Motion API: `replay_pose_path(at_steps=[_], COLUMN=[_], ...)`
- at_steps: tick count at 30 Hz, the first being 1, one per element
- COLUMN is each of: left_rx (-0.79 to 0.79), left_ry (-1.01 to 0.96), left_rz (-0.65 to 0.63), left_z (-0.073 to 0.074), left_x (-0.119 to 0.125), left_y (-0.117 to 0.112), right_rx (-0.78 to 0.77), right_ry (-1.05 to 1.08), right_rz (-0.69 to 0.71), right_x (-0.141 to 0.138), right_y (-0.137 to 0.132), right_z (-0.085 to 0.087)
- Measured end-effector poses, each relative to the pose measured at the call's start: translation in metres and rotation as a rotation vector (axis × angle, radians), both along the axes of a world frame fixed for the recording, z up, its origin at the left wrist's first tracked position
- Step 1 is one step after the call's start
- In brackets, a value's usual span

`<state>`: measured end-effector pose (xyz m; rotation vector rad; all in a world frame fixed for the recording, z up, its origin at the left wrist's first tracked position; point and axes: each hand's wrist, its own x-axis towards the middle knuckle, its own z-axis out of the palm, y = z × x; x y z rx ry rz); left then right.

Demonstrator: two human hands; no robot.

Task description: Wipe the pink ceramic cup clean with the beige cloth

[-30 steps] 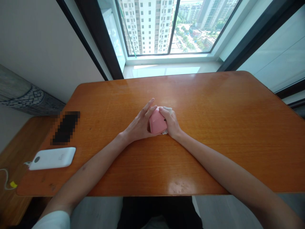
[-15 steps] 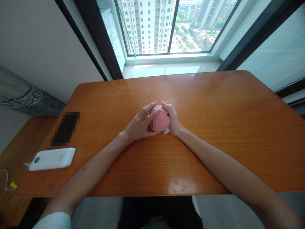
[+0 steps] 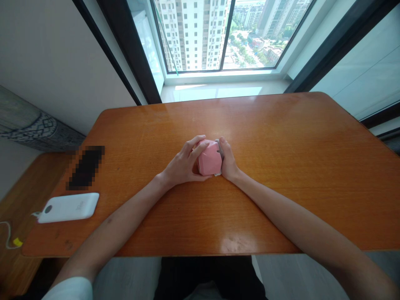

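Note:
A small pink faceted object [image 3: 210, 160] with a dark slit near its right edge is between my hands, over the middle of the table [image 3: 281, 175]. My left hand [image 3: 184, 163] grips it from the left, with fingers over its top and the thumb along its near side. On the other side, my right hand [image 3: 229, 160] is closed around a thin whitish tissue-like piece [image 3: 218, 174], pressed against the object's right side. Only edges of that piece show, and the right fingers below are mostly hidden.
At the table's left lie a white power-bank-like device [image 3: 69, 208] with a cable plugged in and a blurred-out dark rectangle [image 3: 86, 168]. A lower wooden surface [image 3: 18, 196] adjoins on the left. Beyond the far edge is a window [image 3: 225, 37].
The pink object has turned slightly, showing a flatter face and its slit. My right thumb has shifted a little right and down its side, baring more of the whitish piece.

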<state>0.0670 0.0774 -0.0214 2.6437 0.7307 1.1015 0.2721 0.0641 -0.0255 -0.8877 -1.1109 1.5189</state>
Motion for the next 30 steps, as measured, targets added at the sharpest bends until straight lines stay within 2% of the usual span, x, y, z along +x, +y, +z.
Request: replay_pose_path(at_steps=[3,7,21,27,30], left_rx=[-0.035,-0.092,-0.317,-0.459,-0.531], left_ry=[-0.022,-0.056,-0.149,-0.146,-0.151], left_rz=[-0.014,-0.023,-0.057,-0.031,-0.059], left_z=[0.001,0.003,0.008,0.01,0.01], left_x=[0.0,0.001,0.003,0.002,0.001], left_y=[-0.001,-0.003,-0.007,-0.01,-0.009], right_rx=[0.078,0.182,0.307,0.358,0.418], right_ry=[-0.021,-0.047,-0.178,-0.264,-0.312], right_rz=[-0.105,-0.164,-0.142,-0.121,-0.12], right_x=[-0.001,0.0,0.003,0.006,0.006], right_y=[-0.001,-0.003,-0.01,-0.01,-0.012], right_z=[-0.001,0.001,0.013,0.01,0.009])
